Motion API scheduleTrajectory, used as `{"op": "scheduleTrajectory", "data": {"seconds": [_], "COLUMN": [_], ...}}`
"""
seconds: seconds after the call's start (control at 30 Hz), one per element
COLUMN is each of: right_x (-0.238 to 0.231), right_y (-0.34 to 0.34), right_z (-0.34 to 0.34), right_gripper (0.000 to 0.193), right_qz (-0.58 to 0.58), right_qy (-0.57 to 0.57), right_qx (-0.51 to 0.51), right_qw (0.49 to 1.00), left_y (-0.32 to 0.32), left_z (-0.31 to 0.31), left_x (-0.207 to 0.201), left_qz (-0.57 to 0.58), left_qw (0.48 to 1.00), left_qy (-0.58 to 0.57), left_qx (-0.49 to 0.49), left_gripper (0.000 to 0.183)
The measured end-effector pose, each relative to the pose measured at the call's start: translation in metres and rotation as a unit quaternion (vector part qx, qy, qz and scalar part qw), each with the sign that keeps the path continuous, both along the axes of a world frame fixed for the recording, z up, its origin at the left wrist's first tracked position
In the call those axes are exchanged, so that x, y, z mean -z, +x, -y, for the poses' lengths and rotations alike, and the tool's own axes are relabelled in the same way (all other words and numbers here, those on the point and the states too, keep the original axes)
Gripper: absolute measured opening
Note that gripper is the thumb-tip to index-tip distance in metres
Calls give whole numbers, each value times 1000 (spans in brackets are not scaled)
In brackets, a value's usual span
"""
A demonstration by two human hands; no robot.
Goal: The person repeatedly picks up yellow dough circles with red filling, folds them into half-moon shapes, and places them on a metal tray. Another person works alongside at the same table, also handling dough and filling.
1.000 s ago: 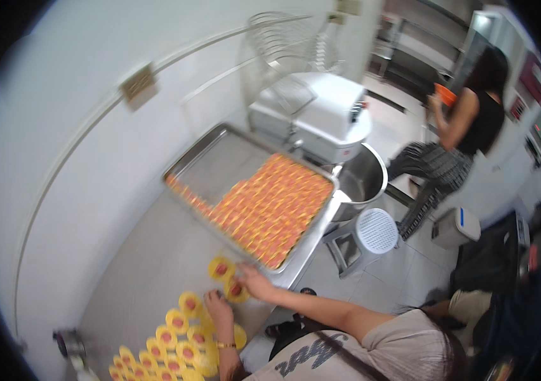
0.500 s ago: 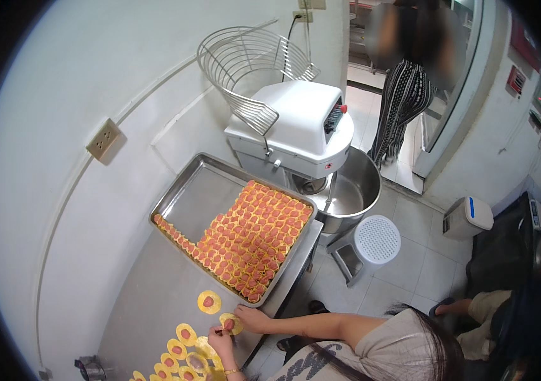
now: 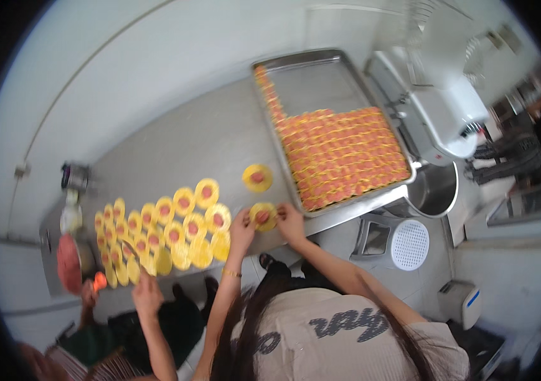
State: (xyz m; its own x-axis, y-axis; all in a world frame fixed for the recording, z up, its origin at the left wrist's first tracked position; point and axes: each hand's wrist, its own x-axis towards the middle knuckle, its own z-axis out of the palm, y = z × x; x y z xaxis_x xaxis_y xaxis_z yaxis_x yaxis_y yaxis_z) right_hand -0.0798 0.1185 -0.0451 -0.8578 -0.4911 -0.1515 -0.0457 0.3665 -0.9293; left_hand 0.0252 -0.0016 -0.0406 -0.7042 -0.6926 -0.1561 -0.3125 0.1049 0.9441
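Both of my hands are at the table's front edge, on one round yellow dumpling wrapper (image 3: 263, 216) with a lump of pink filling in its middle. My left hand (image 3: 242, 230) pinches its left edge, and my right hand (image 3: 290, 223) pinches its right edge. The wrapper lies open, nearly flat. Just beyond it rests another filled wrapper (image 3: 257, 178). To the left spread rows of yellow wrappers (image 3: 183, 201), many with pink filling and some bare along the front. A metal tray (image 3: 309, 60) to the right holds densely packed filled dumplings (image 3: 346, 155).
A co-worker's hand (image 3: 147, 295) holds a thin tool over the wrappers; the other hand (image 3: 89, 295) is by an orange object (image 3: 99, 281). Pink filling (image 3: 69, 263) sits at the table's left end. Right stand a white stool (image 3: 410, 244), a mixer (image 3: 448, 111) and a bin (image 3: 459, 303).
My view has swung left, bringing the co-worker's hands and the full wrapper rows into sight. Both hands stay on a filled wrapper near the tray.
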Motion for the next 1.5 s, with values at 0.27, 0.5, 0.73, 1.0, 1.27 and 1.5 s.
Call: {"op": "scheduleTrajectory", "data": {"seconds": [0.27, 0.5, 0.73, 1.0, 1.27, 1.5], "right_x": [-24, -32, -40, -40, -56, -46], "right_y": [-2, 7, 6, 0, 4, -11], "right_z": [-1, -9, -8, -9, -5, -5], "right_gripper": [21, 31, 33, 19, 20, 30], "right_qz": [357, 295, 297, 260, 277, 77], "right_qy": [-190, -162, -210, -207, -237, -24], "right_qx": [75, -22, -22, -25, -117, -200], "right_qw": [912, 941, 931, 943, 924, 976], "left_y": [-3, 4, 2, 0, 10, 28], "left_z": [4, 3, 10, -2, -9, -19], "left_x": [-15, -25, -44, -39, -40, -55], "left_qz": [74, -23, -69, -70, -139, -191], "left_qw": [994, 958, 934, 950, 929, 933], "left_qy": [58, 284, 349, 304, 334, 301], "left_qx": [60, 17, 47, -11, -79, -57], "left_gripper": [41, 35, 33, 20, 13, 21]}}
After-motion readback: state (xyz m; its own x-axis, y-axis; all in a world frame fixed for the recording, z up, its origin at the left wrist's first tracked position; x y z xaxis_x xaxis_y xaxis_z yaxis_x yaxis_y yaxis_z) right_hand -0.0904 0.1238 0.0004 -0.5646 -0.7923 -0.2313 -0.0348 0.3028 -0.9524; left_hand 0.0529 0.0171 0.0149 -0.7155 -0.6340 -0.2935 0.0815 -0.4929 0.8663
